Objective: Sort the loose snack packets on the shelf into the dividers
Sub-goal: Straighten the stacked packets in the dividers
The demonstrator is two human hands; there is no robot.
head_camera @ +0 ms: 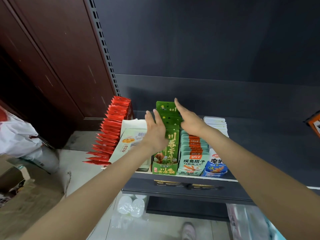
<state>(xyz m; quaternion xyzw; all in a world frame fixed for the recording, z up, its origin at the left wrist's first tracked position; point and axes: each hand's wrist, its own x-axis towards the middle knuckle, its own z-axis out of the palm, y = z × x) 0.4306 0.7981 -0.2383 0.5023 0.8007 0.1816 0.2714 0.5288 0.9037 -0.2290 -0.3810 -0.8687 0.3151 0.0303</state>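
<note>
Nearest, along the front edge of the dark shelf (181, 187), four rows are seen already standing in order: the dark green printed packets in their green card tray (165, 168), the pale mint packets with orange bands (192, 163) and the blue-and-white packets (215, 168) to the right of the grip, and the red foil packets (109, 134) well to its left. Just left of the grip, one pale green flat pouch with a barcode (129, 144) lies tilted and unsorted, and is judged to be what remains. Further back, the green row is flanked by the left hand (155, 130) and right hand (187, 118), both held flat with fingers spread; nothing is grasped, the row being only pressed square.
</note>
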